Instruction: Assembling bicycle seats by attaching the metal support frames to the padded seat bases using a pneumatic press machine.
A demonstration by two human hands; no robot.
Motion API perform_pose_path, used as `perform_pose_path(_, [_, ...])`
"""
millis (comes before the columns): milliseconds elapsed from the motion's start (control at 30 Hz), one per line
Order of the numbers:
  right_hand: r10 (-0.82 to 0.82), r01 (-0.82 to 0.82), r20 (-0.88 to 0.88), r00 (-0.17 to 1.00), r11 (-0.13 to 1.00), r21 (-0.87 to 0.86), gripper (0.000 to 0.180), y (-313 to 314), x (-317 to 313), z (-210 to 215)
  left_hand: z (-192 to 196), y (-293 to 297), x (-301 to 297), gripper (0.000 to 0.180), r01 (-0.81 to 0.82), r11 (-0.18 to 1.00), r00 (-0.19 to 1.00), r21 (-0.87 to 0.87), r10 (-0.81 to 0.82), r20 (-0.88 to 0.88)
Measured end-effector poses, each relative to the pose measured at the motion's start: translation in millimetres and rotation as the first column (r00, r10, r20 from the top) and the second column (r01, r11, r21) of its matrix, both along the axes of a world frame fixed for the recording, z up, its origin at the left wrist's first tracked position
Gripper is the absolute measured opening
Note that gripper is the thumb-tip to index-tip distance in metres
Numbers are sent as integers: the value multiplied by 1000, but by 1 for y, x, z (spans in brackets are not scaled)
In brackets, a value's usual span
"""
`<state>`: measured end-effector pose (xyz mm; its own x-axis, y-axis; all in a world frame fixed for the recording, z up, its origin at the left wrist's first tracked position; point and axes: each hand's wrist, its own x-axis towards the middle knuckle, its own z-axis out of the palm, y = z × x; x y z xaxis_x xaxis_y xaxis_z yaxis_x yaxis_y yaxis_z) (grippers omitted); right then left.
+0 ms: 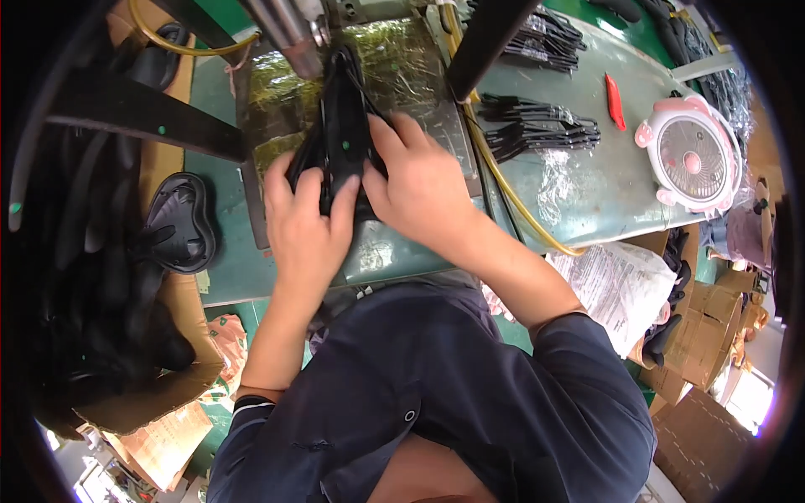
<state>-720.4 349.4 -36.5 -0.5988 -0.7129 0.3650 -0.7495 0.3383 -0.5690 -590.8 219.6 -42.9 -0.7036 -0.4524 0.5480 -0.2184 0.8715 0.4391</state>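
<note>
In the head view, a black bike seat (345, 126) is held over a film-covered plate (411, 71) on the green table (604, 189), its narrow end pointed away. Its left side is clasped by the left hand (303, 214) and its right side by the right hand (419, 180), fingers curled in. A metal cylinder (288, 38) is seen at the far left of the tip. Ideally, the seat should be steadied evenly from both sides, with fingers kept clear of the cylinder.
</note>
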Motion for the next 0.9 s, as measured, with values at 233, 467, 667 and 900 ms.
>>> perform_pose_path(233, [-136, 84, -205, 969, 966, -246, 46, -46, -41, -13, -18, -55, -58, 21, 95, 990, 972, -103, -114, -207])
perform_pose_path(467, [-100, 73, -68, 993, 944, -320, 67, -39, -39, -20, -26, -47, -49, 20, 79, 997, 981, 7, -76, -177])
perform_pose_path(667, [-34, 57, 86, 996, 960, -274, 84, -30, -37, -6, -18, -44, -45, 53, 37, 999, 965, 8, -34, -262])
perform_pose_path(900, [335, -102, 498, 800, 893, -438, 57, 24, -47, 7, 22, -45, -21, 45, -1, 906, 998, 424, 27, -55])
